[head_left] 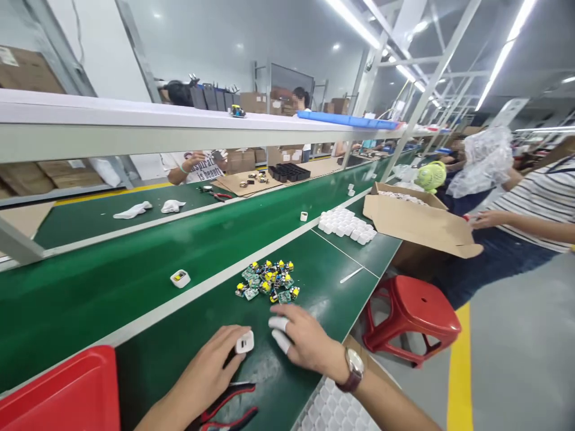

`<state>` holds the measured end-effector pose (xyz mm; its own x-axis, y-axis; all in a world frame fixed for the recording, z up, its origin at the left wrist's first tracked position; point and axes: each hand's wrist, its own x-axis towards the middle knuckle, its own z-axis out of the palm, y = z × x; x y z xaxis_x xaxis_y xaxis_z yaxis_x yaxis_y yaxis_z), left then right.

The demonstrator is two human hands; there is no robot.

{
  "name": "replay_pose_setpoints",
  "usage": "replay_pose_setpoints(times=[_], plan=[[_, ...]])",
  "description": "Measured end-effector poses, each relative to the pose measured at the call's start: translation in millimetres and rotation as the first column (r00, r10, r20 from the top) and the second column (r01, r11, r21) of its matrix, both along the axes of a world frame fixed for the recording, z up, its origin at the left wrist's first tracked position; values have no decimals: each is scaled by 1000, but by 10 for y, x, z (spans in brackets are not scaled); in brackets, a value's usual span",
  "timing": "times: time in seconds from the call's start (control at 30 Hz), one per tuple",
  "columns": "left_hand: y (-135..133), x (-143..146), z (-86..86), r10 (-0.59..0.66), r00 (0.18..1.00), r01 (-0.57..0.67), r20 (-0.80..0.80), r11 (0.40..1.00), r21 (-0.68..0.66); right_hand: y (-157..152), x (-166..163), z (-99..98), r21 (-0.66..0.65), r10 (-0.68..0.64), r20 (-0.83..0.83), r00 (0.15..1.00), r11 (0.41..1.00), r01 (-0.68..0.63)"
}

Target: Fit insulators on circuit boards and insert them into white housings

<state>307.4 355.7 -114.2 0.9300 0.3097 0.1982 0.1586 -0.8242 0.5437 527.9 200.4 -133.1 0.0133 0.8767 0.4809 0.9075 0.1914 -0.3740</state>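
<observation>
Over the green desk point(327, 269), the left hand point(211, 365) is holding a small white case point(245, 342) while the right hand point(305, 338), loose and seemingly empty, is hovering near the little boards point(269, 278), maybe choosing one, which would be calling for a soft, careful pinch.

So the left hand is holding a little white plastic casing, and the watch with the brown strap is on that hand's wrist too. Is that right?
Not quite: the brown-strapped wristwatch is on the wrist of the right hand, as the head view shows. The left hand is indeed holding a little white plastic casing.
</observation>
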Motion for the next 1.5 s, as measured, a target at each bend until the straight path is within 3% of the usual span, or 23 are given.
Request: replay_pose_setpoints(times=[0.1, 0.27, 0.43, 0.67, 0.87, 0.97, 1.13, 1.23, 1.37, 1.5], plan=[[7, -84, 120, 97, 995, -97, 40, 995, -11, 10, 178, -68, 13, -203, 20, 979, 979, 203], [-314, -253, 361, 150, 986, -139, 73, 981, -134, -106, -23, -270, -40, -203, -118, 972, 979, 199], [-516, -461, 409, 176, 980, -156, 87, 968, -197, -372, -88, -236, -108, -194, -179, 965, 978, 176], [-533, -566, 350, 198, 977, -176, 84, 961, -211, -430, 181, -127, -141, 59, -216, 975, 986, -91], [-585, -508, 329, 172, 982, -150, 83, 965, -217, -257, -56, -285, -148, 3, -234, 972, 988, -39], [-569, -549, 298, 178, 981, -157, 75, 961, -228, -266, -45, -231, -165, 40, -258, 965, 983, -86], [-530, -585, 260, 183, 981, -163, 56, 952, -259, -257, 150, -35, -236, 263, -307, 915, 910, -341], [-534, -561, 259, 178, 983, -157, 49, 946, -285, -202, 209, -59, -269, 341, -280, 897, 869, -414], [-570, -538, 266, 180, 982, -154, 56, 938, -309, -231, 124, -150, -180, 278, -290, 916, 924, -337], [-619, -509, 278, 186, 974, -141, 131, 946, -291, -378, -178, -15, 6, 150, -509, 848, 985, -171]])
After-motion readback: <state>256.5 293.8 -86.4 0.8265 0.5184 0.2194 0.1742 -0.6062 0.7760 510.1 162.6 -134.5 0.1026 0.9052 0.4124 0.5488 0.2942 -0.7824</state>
